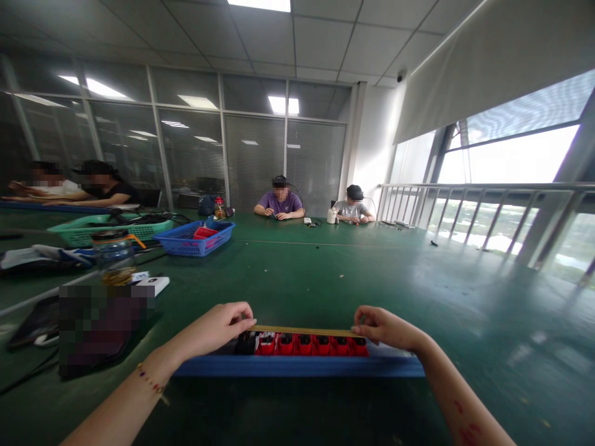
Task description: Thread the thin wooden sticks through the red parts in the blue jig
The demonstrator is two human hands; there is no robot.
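Observation:
A thin yellow strip (302, 330) stretches between my two hands, just behind a row of several small red pieces (304, 347) with black tops. My left hand (232, 320) pinches the strip near its left end. Close to the other end, the thumb and fingers of my right hand (376, 324) are closed on it too. The red pieces sit in a long blue tray (300, 368) whose front wall faces me. A black piece (245, 342) lies at the left of the row, partly under my left hand. What the strip is made of I cannot make out.
Left on the green table (297, 266) are a blue basket (190, 248) with a red container, a green basket (109, 234), a glass jar (112, 257) and a white power bank (153, 286). Several people sit along the far and left sides. A railing (465, 214) runs by the windows.

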